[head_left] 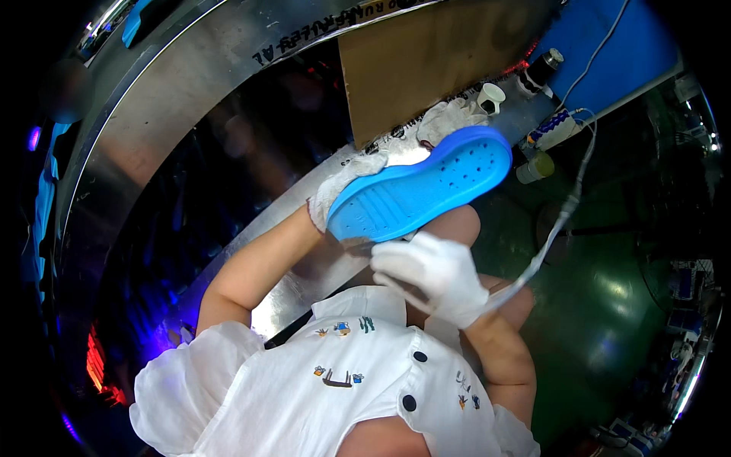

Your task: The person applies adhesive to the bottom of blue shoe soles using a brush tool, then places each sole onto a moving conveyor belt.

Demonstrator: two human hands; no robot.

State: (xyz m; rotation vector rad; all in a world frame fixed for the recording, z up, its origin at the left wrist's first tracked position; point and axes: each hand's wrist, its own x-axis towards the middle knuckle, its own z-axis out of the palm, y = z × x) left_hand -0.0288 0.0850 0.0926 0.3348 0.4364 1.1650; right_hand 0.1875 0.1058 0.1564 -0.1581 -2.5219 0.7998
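Note:
A bright blue shoe sole, with grooves across one end and small holes at the other, is held up in front of me. My left hand, in a white glove, is closed round its left end and edge; some fingers are hidden behind it. Just below the sole's lower edge is my right hand, also white-gloved and slightly blurred, its fingers pointing left and curled. A pale cord runs into the heel of this hand; what the fingers hold is hidden.
Beyond the sole lie a crumpled white glove, a white cup and a dark bottle along a metal ledge. A brown board stands behind. The cord comes from a white-and-blue box near a yellowish jar.

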